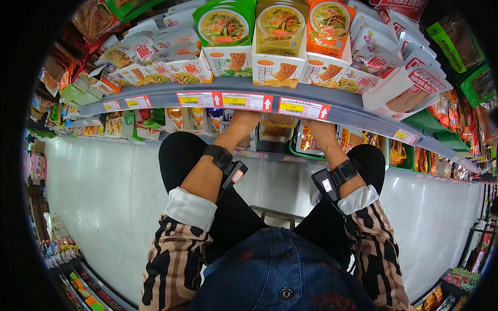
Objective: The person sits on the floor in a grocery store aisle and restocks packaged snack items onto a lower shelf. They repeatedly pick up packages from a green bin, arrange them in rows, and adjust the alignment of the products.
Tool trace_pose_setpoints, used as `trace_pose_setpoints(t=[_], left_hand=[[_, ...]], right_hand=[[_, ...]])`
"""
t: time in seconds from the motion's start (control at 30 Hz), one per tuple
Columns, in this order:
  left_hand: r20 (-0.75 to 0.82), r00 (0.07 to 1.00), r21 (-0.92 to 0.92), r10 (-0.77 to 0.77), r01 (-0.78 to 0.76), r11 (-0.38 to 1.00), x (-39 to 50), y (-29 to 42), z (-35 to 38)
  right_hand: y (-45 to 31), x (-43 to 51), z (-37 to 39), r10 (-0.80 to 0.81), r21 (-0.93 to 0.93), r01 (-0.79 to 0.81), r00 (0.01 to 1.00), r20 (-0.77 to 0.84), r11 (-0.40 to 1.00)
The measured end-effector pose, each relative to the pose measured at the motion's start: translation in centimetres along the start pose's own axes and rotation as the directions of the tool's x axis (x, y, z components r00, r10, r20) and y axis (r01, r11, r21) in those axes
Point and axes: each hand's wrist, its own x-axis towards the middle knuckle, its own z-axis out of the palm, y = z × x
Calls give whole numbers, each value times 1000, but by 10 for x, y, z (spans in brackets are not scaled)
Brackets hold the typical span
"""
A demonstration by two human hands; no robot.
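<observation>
Both hands reach under the front edge of a grey shop shelf [155, 99], and their fingers are hidden beneath it. Of my left hand [246, 118] only the back and wrist show, beside a carton of packs [277, 130] on the lower shelf. My right hand [318, 127] is to the right of that carton, close to a white and yellow snack pack [306, 139] in a green tray. Whether either hand grips anything cannot be seen. On the upper shelf above the hands stand white display boxes [278, 70] with green, gold and orange snack pouches.
Price labels [247, 102] line the shelf edge over my wrists. My bent knees flank both forearms below the shelf. A metal stool frame [278, 214] shows between my legs. Packed racks curve along both sides, with more shelves [83, 287] behind at the lower left.
</observation>
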Motion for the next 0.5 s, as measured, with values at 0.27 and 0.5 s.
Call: trace_pose_setpoints(t=[0.27,0.5], left_hand=[[125,991,-25,-53,57,998,1,-16,15],[25,999,143,-38,34,989,3,-33,29]], right_hand=[[5,12,33,303,776,-316,938,168,546],[7,14,62,336,729,-293,937,92,619]])
